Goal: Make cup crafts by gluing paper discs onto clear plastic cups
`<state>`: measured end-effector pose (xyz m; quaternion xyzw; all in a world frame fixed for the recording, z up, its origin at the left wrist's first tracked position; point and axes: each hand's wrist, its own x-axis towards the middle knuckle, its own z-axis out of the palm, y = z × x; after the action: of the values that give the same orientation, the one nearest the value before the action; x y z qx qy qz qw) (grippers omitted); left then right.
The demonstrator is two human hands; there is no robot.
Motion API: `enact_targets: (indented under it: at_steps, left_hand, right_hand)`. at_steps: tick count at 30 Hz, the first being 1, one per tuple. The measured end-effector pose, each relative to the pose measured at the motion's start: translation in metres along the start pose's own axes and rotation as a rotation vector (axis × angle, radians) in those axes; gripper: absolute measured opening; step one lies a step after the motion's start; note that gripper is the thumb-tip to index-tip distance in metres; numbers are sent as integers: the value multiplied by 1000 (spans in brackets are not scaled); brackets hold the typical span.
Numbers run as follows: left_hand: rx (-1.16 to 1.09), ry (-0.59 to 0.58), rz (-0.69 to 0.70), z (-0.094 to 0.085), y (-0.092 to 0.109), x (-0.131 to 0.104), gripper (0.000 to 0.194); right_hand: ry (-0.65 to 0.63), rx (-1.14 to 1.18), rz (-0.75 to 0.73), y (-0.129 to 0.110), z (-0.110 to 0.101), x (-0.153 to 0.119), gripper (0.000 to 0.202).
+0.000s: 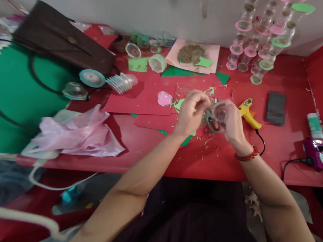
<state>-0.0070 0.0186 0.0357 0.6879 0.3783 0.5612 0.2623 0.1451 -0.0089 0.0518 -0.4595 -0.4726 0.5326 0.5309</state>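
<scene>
My right hand (231, 120) is closed around a clear plastic cup (219, 111), its round mouth tilted toward my left hand. My left hand (193, 111) is beside the cup with its fingers curled into a pinch; whatever is between the fingertips is hidden. Under the two hands lies a grey-green ring-shaped thing (213, 125), partly covered. Left of my left hand are a pink round piece (164, 98) and light green paper scraps (178, 105). A yellow glue gun (250, 114) lies just right of my right hand.
Towers of joined clear cups (247, 37) stand at the back right. Brown sand on pink paper (171, 56) is at the back. Stacked clear cups (123, 82), a dark bag (63, 39) and a pink plastic bag (82, 134) are left; a dark blurred rectangle (276, 108) and purple power adapter (318, 154) right.
</scene>
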Motion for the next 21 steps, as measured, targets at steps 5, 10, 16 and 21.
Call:
enact_targets:
  at_steps: [5,10,16,21]
  left_hand:
    - [-114,71,-168,-11,-10,6,36]
    - [2,-44,-137,-12,-1,6,38]
    - [-131,-267,-165,3,11,-4,31]
    - [-209,-319,-257,7,9,-8,25]
  right_hand:
    - [-12,23,-28,-2,0,0,59]
    - [16,30,46,-1,-5,6,61]
    - [104,-53,51,2,-5,7,65]
    - [92,-154,-64,5,-3,3,60]
